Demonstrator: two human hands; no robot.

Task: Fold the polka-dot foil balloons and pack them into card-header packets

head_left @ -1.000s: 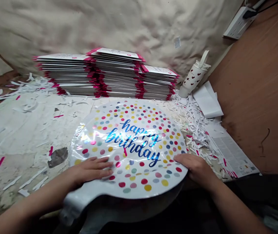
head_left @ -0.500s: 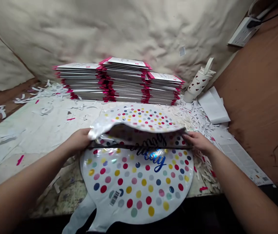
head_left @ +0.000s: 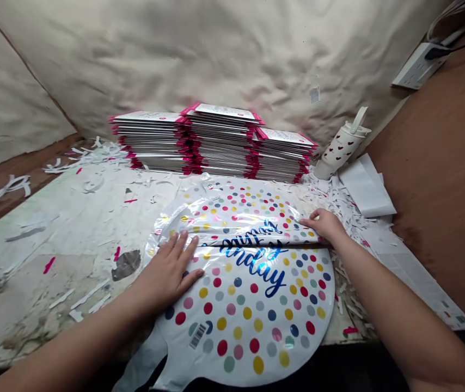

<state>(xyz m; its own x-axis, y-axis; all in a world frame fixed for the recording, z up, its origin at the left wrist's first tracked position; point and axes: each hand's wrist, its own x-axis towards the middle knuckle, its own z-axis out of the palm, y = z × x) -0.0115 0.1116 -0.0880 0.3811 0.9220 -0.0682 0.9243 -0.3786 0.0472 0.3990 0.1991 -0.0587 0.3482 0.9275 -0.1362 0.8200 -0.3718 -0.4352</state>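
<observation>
White, shiny foil with coloured dots all over, that's the balloon [head_left: 252, 326] lying flat on the worktable [head_left: 89, 218] right between both hands, with its top part doubled over. The crease [head_left: 298, 246] runs pretty much side to side, straight across from one hand to the other, and the neck [head_left: 175, 367] points toward the person at lower left. Neither hand is really nearer, tbh, since both touch the foil. The left hand [head_left: 169, 272] is open, palm down, fingers spread across the left part of the crease, not gripping anything. The right hand [head_left: 326, 224] is half curled, fingertips on the folded layer near the crease's right end; can't tell if it's actually pinching the foil. Behind all that sit the pink-edged stacks [head_left: 224, 152], with a heart-print tumbler [head_left: 338, 149] just beside them.
</observation>
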